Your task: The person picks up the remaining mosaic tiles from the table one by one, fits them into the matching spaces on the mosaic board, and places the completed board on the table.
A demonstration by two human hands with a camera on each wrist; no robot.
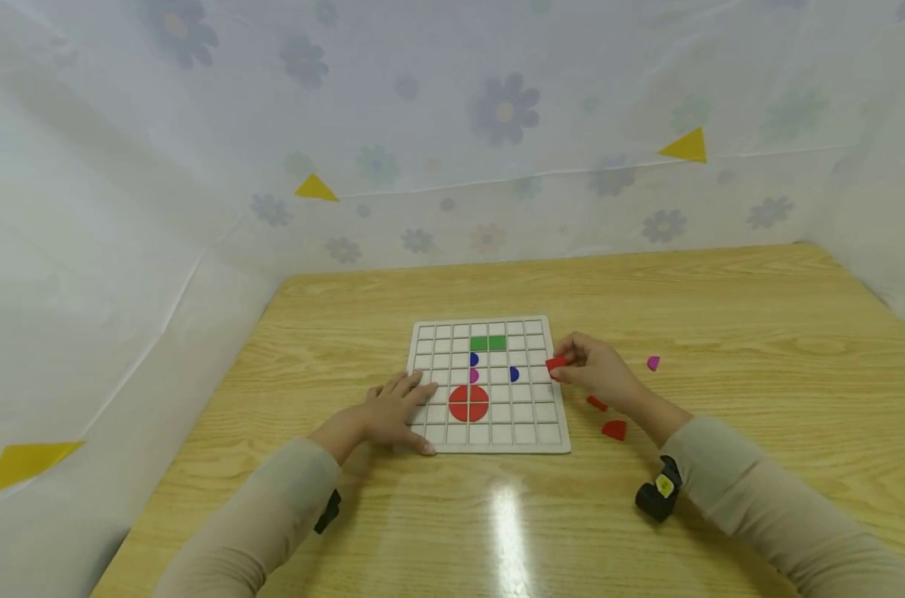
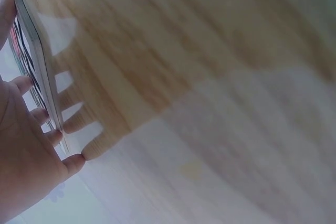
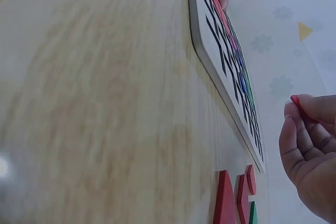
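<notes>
A white board with a grid of squares (image 1: 523,434) lies on the table. My left hand (image 1: 394,413) rests on its left edge with spread fingers. Thumb and fingers of my right hand (image 1: 598,370) pinch a small red piece (image 1: 554,365) by the board's right edge; its full outline is partly hidden by the fingers. Several red pieces form a circle (image 1: 460,410) on the grid. Above it are a magenta half-round piece (image 1: 474,375), a blue half-round piece (image 1: 474,359) and a green rectangle (image 1: 487,342). Another blue half-round piece (image 1: 514,374) sits farther right.
Right of the board lie a red quarter-round piece (image 1: 614,429), a narrow red piece (image 1: 597,403) and a magenta half-round piece (image 1: 653,363). In the right wrist view a green piece (image 3: 253,214) shows beside red ones. A flower-patterned sheet (image 1: 452,166) hangs behind the wooden table (image 1: 348,332).
</notes>
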